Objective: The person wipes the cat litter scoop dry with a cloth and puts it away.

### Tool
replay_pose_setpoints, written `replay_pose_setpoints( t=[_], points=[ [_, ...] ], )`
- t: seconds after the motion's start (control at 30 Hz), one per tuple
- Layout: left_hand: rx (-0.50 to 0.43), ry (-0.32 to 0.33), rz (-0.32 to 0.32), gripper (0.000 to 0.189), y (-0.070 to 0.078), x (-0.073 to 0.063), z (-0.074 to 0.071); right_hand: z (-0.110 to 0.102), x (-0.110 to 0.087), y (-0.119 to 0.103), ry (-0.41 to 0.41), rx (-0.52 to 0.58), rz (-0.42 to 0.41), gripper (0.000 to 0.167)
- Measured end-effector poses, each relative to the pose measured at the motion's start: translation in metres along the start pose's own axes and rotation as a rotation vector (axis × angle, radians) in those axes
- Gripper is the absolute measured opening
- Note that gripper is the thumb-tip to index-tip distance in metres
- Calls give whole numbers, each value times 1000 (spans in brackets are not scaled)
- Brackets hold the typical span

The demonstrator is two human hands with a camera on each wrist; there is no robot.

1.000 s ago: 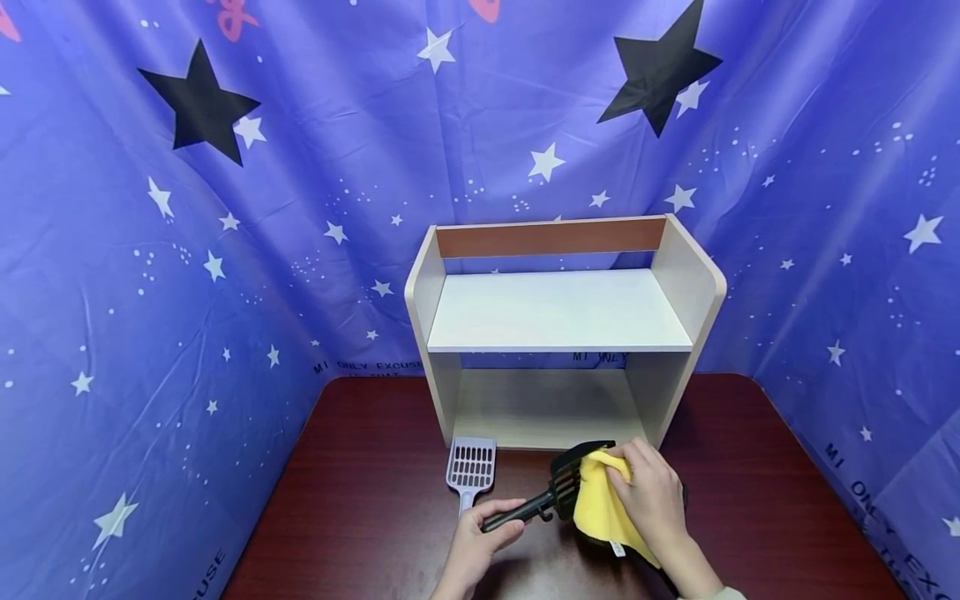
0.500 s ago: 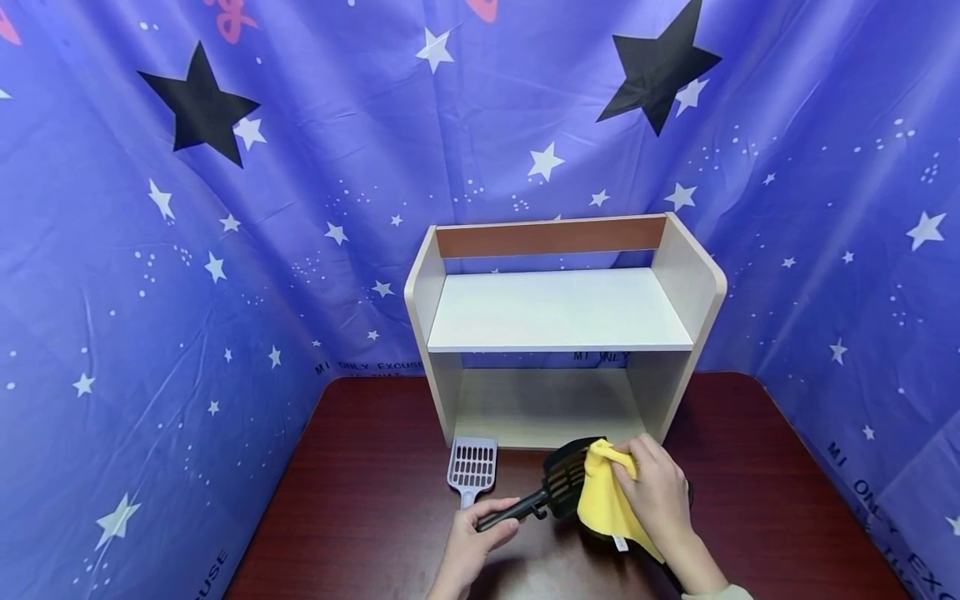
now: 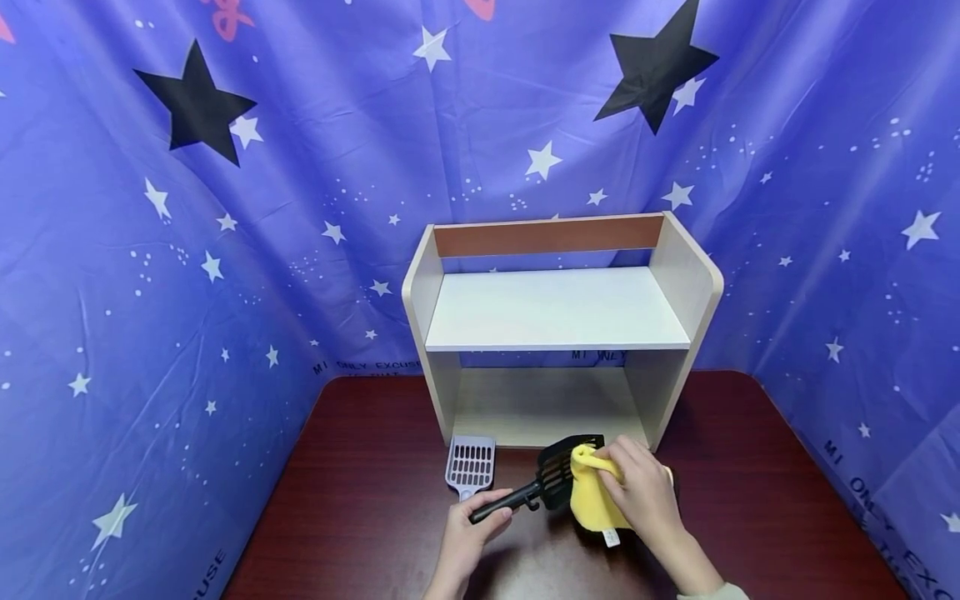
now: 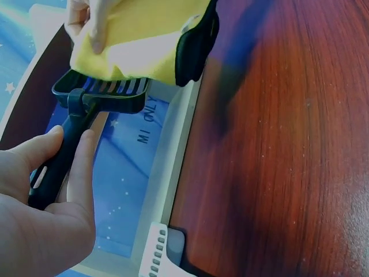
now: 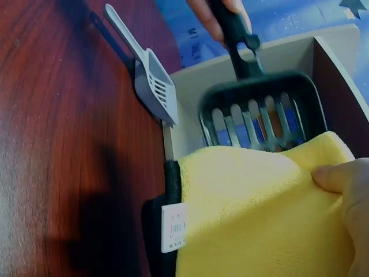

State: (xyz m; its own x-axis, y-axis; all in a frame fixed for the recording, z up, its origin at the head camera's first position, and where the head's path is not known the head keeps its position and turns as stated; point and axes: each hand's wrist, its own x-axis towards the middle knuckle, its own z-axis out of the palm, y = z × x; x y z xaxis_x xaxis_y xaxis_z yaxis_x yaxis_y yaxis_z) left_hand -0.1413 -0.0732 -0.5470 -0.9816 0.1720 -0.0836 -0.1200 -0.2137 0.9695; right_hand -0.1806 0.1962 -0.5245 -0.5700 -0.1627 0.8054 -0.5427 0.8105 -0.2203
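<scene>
**Black scoop and yellow cloth shift slightly toward nine-to-ten o'clock**

Since the previous head view, both hands have edged that way with their loads. The black slotted litter scoop is held above the worktop, in front of the shelf unit, its long axis running from handle at eight o'clock to head at two. The person's left hand grips the handle; the right hand, nearer the slotted head, pinches the yellow cloth at three o'clock from it. The cloth overlaps the head's outer end, hiding any contact beneath. The grey litter scoop lies at twelve o'clock from the left hand, beside the shelf unit's front edge.
</scene>
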Motion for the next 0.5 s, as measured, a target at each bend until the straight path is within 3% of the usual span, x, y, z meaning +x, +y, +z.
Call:
replay_pose_setpoints(
  t=[0.13,0.3,0.5],
  points=[
    [-6,-6,10,39,1,2,4,3,2,-7,-38,34,-70,30],
    [2,-10,8,38,2,3,9,11,1,-15,-99,54,-51,29],
    [19,-22,18,37,0,2,11,20,-1,-20,-47,61,-58,8]
  ],
)
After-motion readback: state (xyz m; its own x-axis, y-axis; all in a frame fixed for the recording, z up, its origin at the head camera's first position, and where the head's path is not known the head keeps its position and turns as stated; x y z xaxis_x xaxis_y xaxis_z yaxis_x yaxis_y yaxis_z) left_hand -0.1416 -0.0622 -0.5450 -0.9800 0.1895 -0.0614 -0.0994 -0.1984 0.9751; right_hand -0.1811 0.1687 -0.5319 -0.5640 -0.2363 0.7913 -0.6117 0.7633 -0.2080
